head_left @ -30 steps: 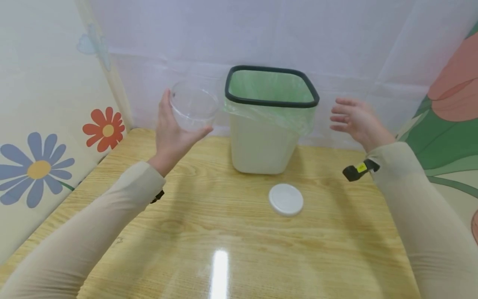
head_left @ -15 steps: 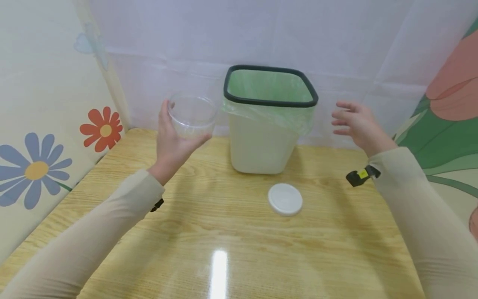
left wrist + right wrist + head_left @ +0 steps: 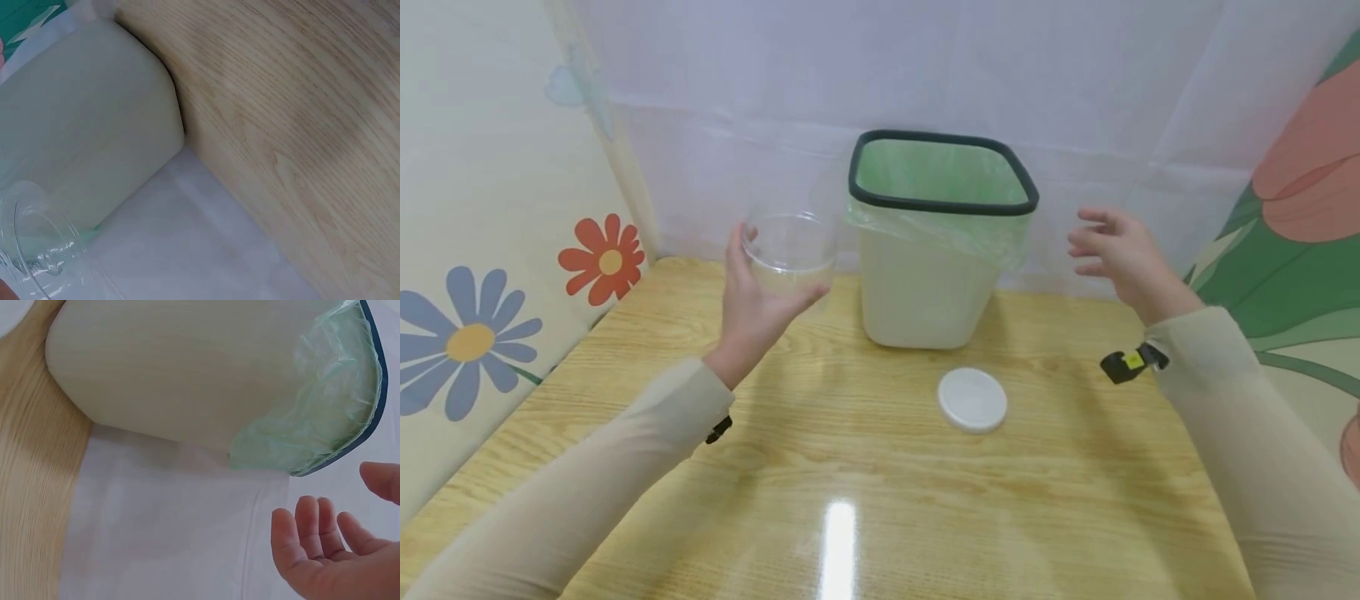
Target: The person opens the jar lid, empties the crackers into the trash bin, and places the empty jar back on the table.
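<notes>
My left hand [image 3: 756,310] grips a clear, round plastic container [image 3: 792,250] by its side, left of the trash can [image 3: 917,287], with thumb in front and fingers behind. In the left wrist view the container [image 3: 44,250] shows at the lower left, the hand mostly out of frame. My right hand [image 3: 1120,260] hangs in the air right of the can, fingers loosely bent and holding nothing; the right wrist view shows this hand [image 3: 337,550] below the can's rim. A round white lid [image 3: 972,400] lies on the table in front of the can.
The can has a dark rim [image 3: 925,204] and a pale green liner bag [image 3: 325,412] folded over it. It stands at the back of the wood-grain table [image 3: 865,483], against a white cloth backdrop [image 3: 1075,83]. Flower-printed panels [image 3: 475,208] flank both sides.
My left hand has lowered the container toward the table, its opening now facing more upward. My right hand has sunk slightly and its fingers have bent a little more.
</notes>
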### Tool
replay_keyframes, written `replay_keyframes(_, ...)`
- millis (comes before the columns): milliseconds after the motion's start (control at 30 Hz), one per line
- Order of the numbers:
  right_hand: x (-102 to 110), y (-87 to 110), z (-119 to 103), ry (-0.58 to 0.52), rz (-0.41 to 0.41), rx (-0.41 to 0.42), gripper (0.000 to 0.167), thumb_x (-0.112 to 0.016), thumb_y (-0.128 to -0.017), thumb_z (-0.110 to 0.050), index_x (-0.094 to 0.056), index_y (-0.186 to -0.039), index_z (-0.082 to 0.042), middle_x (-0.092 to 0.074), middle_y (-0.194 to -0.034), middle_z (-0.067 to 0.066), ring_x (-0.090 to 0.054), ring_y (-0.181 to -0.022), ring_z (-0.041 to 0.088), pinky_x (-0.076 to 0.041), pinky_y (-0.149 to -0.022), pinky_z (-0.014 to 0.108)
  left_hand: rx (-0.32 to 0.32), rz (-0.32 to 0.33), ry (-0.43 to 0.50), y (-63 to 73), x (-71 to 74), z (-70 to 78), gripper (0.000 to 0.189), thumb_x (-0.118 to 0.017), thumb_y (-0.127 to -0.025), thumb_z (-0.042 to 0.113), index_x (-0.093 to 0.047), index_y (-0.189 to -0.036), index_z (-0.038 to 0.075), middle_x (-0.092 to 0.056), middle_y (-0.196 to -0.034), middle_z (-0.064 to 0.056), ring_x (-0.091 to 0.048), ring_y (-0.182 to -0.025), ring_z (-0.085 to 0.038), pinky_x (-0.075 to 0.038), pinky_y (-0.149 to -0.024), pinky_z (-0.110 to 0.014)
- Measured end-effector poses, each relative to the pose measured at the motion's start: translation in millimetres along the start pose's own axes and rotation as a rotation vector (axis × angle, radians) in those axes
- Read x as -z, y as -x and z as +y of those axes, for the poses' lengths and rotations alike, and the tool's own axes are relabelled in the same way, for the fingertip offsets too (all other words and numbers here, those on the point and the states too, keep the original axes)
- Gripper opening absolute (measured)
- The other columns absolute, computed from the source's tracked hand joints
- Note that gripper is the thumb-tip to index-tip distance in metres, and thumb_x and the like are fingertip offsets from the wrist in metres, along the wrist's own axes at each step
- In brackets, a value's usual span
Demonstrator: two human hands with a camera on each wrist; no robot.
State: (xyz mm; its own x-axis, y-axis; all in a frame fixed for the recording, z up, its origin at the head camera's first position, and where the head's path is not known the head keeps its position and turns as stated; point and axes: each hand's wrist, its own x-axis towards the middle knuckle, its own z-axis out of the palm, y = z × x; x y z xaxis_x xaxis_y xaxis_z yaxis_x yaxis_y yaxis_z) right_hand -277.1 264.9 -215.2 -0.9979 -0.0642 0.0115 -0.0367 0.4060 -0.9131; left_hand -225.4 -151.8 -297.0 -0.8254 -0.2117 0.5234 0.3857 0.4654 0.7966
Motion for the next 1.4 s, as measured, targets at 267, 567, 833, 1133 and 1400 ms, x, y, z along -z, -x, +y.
replay_keyframes(267,1,2.6,4,0.039,0.007,0.032,0.062,-0.049,-0.102,-0.026,-0.021,-0.153,-0.003,-0.047,-0.127,0.006,-0.054,-0.094,0.003,-0.052,-0.078,0.018,0.048,-0.015,0.049,7.7,-1.8,-5.6,0.118,-0.091,-0.066,0.025,-0.014,-0.154,0.016,-0.029,-0.152,-0.011,-0.036,-0.132,-0.033,-0.036,-0.104,-0.055)
replay_keyframes(567,-1,4.2,8,0.156,0.036,0.062,0.061,-0.053,-0.101,-0.022,-0.025,-0.151,-0.002,-0.047,-0.121,0.005,-0.053,-0.095,0.004,-0.051,-0.076,0.018,0.078,-0.036,0.095,14.4,-4.4,-9.6,0.116,-0.090,-0.068,0.022,-0.013,-0.154,0.015,-0.027,-0.154,-0.011,-0.031,-0.136,-0.034,-0.033,-0.106,-0.058)
replay_keyframes(833,0,8.9,13,0.219,0.034,0.077,0.064,-0.053,-0.101,-0.028,-0.024,-0.152,-0.004,-0.046,-0.124,0.009,-0.050,-0.103,0.013,-0.049,-0.075,0.018,0.124,-0.070,0.096,19.6,-9.4,-10.5,0.119,-0.090,-0.068,0.024,-0.009,-0.155,0.015,-0.024,-0.156,-0.008,-0.025,-0.141,-0.032,-0.024,-0.111,-0.057)
replay_keyframes(1133,-2,12.4,22,0.282,0.033,0.114,0.064,-0.052,-0.101,-0.028,-0.023,-0.152,-0.002,-0.045,-0.132,0.020,-0.048,-0.111,0.024,-0.046,-0.075,0.017,0.127,-0.122,0.112,26.0,-11.5,-14.9,0.117,-0.088,-0.071,0.024,-0.007,-0.155,0.012,-0.023,-0.156,-0.008,-0.020,-0.142,-0.031,-0.018,-0.114,-0.055)
replay_keyframes(1400,-5,16.5,26,0.300,0.023,0.127,0.064,-0.052,-0.101,-0.026,-0.022,-0.152,-0.001,-0.043,-0.135,0.026,-0.045,-0.119,0.037,-0.044,-0.076,0.019,0.140,-0.153,0.137,31.9,-14.4,-19.2,0.118,-0.088,-0.072,0.022,-0.005,-0.155,0.008,-0.025,-0.155,-0.012,-0.023,-0.141,-0.033,-0.020,-0.115,-0.048)
